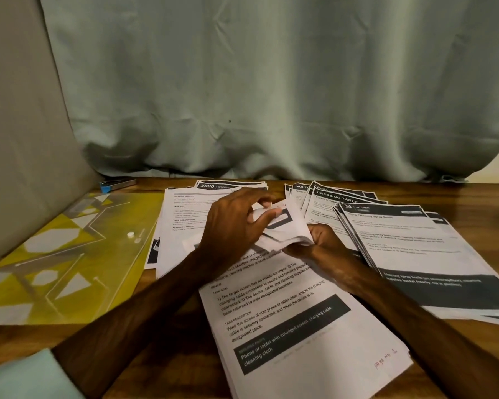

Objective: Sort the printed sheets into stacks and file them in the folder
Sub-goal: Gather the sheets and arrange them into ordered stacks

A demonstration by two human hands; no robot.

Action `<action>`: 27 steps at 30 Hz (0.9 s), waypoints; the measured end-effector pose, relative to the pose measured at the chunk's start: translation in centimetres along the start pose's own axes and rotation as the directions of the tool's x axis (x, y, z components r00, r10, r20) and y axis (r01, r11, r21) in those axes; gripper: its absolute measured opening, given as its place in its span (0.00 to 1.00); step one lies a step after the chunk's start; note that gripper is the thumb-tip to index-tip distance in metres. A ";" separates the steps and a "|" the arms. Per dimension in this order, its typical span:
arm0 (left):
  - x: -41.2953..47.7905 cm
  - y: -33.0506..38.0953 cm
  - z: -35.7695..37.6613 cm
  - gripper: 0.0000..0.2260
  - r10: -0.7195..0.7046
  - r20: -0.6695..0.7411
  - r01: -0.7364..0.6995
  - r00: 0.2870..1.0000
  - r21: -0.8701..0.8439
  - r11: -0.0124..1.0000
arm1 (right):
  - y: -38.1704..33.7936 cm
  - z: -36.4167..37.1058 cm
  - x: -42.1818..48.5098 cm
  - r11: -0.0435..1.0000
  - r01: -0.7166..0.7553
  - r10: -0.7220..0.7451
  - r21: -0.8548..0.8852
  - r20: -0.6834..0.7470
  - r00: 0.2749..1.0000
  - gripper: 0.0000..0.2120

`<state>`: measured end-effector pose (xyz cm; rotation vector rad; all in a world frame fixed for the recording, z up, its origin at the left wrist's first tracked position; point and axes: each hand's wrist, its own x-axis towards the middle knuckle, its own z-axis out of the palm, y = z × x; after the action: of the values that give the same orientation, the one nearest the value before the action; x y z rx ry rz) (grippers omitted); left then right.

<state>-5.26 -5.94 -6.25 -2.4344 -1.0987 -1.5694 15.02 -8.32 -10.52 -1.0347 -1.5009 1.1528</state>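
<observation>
A bent sheet [285, 226] between the hands has most of its print hidden. The left hand [234, 223] pinches its top and the right hand [323, 240] grips its lower edge. Four loose stacks of printed sheets [300, 326] cover the table [487, 194]. The yellow folder [69, 254] lies flat at left, its contents unclear.

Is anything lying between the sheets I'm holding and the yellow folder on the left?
Yes: one stack of printed sheets lies flat between the held sheets and the yellow folder, beside its right edge. It is low, so lifting over it should work.
</observation>
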 end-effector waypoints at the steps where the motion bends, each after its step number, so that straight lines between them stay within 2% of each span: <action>1: 0.0 -0.2 0.0 0.11 0.007 -0.002 -0.007 1.000 -0.002 1.000 | 0.0 -0.1 0.0 1.000 -0.006 0.006 -0.021 0.004 1.000 0.28; 4: 0.1 -0.4 -0.1 0.10 0.028 -0.003 -0.028 1.000 -0.028 0.999 | -0.2 -0.3 -0.1 0.989 -0.084 0.081 -0.123 -0.028 0.996 0.17; 8: -0.1 -0.2 -0.1 0.09 0.077 0.030 -0.078 0.997 0.023 0.997 | -0.3 -0.3 -0.2 0.988 -0.110 0.107 -0.113 -0.034 0.994 0.20; 12: -0.3 -0.3 -0.4 0.04 0.162 -0.003 -0.161 0.987 0.058 0.985 | -0.3 -0.4 -0.2 0.992 -0.095 0.092 -0.087 -0.042 0.995 0.14; 15: -0.2 -0.3 -0.3 0.04 0.236 -0.005 -0.234 0.972 0.091 0.968 | -0.5 -0.2 -0.2 0.999 -0.042 0.042 -0.025 -0.020 0.999 0.14; 18: 0.1 0.1 -0.5 0.05 0.251 0.054 -0.254 0.966 0.039 0.967 | -0.7 0.0 -0.2 0.999 -0.017 0.017 0.029 -0.006 1.000 0.17; 20: 0.0 0.0 -0.6 0.04 0.277 0.144 -0.276 0.950 -0.024 0.961 | -0.7 -0.1 -0.1 0.999 -0.010 0.010 0.031 0.004 1.000 0.19; 22: -0.3 0.0 -0.7 0.04 0.253 0.189 -0.243 0.949 -0.071 0.967 | -0.7 -0.1 -0.1 1.000 0.000 0.000 -0.003 0.008 1.000 0.16; 24: -0.4 0.3 -0.8 0.05 0.175 0.149 -0.157 0.973 -0.121 0.980 | -0.9 0.0 -0.3 1.000 0.009 -0.009 -0.003 0.020 1.000 0.15; 27: 0.1 0.6 -0.7 0.05 0.057 0.036 -0.051 0.998 -0.151 0.987 | -0.7 0.1 -0.3 0.999 0.025 -0.024 -0.029 0.026 0.999 0.25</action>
<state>-5.45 -6.58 -5.68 -2.5777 -0.9442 -1.6500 14.93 -8.79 -9.87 -1.0218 -1.5503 1.1336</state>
